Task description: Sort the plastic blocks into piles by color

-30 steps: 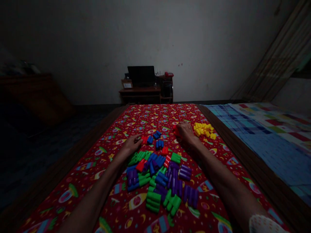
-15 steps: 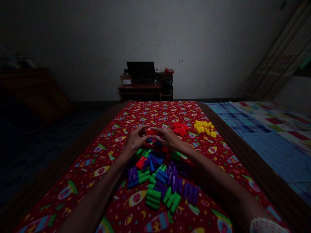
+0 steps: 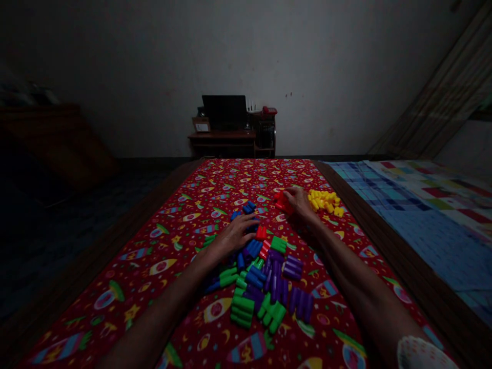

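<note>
My left hand (image 3: 239, 233) rests over the heap of mixed plastic building blocks, fingers stretched out and slightly apart, touching or just above the blue ones. Around it lie blue blocks (image 3: 249, 207), a red block (image 3: 261, 233), green blocks (image 3: 242, 311) and purple blocks (image 3: 301, 304), some joined together. Farther off, my right hand (image 3: 300, 202) reaches down at the small pile of red blocks (image 3: 281, 203). Its fingers are bent around a red block, largely covered by the hand. A pile of yellow blocks (image 3: 325, 201) sits just right of it.
A red patterned cloth (image 3: 165, 302) covers the long table. To the right is a surface with blue checked and patchwork covers (image 3: 400, 225). A desk with a dark monitor (image 3: 224, 113) stands by the far wall, and a wooden cabinet (image 3: 54, 143) at left.
My hands were together over the heap, holding a red block. They have parted: the right moved right to the red pile with it, the left came down onto the mixed blocks.
</note>
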Action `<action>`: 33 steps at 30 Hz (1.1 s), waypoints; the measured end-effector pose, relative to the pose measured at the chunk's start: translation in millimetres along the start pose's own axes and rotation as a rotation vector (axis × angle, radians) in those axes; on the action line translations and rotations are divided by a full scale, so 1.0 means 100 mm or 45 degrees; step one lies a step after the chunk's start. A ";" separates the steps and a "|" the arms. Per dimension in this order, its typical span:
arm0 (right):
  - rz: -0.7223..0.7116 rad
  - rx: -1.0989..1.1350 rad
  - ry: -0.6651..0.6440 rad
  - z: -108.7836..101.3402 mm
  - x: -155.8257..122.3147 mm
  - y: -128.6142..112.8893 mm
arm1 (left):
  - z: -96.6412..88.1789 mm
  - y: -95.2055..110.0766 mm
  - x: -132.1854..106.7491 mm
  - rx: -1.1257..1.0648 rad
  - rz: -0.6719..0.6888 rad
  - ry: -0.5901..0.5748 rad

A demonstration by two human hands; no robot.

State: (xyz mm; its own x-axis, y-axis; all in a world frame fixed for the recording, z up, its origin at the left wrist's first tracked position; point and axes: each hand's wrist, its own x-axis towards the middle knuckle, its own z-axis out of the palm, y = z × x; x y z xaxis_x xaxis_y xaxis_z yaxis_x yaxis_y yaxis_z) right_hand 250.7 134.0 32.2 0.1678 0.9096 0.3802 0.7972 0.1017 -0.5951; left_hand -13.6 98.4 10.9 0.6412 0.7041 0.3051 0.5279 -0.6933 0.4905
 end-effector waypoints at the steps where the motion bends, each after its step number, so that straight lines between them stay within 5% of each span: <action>1: 0.007 -0.052 0.026 0.00 -0.01 0.01 | 0.00 -0.02 -0.01 0.056 -0.008 0.015; 5: -0.084 -0.113 0.194 -0.03 -0.03 -0.09 | -0.07 0.03 -0.03 0.207 -0.005 0.131; 9: -0.171 0.003 0.126 -0.12 -0.01 -0.36 | 0.02 0.15 0.02 0.116 0.154 -0.067; 14: -0.384 0.164 -0.357 -0.19 -0.18 -0.75 | 0.11 0.15 0.08 0.060 -0.010 -0.111; 17: -0.604 0.102 -0.726 -0.16 -0.33 -0.90 | 0.01 0.14 0.09 -0.023 -0.278 0.074; 19: -0.674 0.083 -0.779 -0.12 -0.39 -0.92 | -0.08 0.14 0.10 -0.208 -0.467 0.217; 24: -0.781 0.210 -0.783 -0.03 -0.38 -0.85 | -0.17 0.14 0.10 -0.798 -0.677 0.320; 27: -0.809 0.110 -0.692 -0.09 -0.33 -0.84 | -0.21 0.19 0.10 -0.785 -0.584 0.293; 33: -0.140 -0.740 -0.184 -0.52 -0.21 -0.64 | -0.60 0.18 -0.13 -0.174 -0.354 -0.084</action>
State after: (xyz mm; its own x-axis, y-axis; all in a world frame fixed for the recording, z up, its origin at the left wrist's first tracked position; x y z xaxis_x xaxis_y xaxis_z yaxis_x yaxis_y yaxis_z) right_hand 225.8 87.0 98.9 0.0184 0.9558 0.2934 0.9983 -0.0013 -0.0586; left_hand -45.7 86.1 64.6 0.5201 0.8491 0.0925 0.6113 -0.4457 0.6539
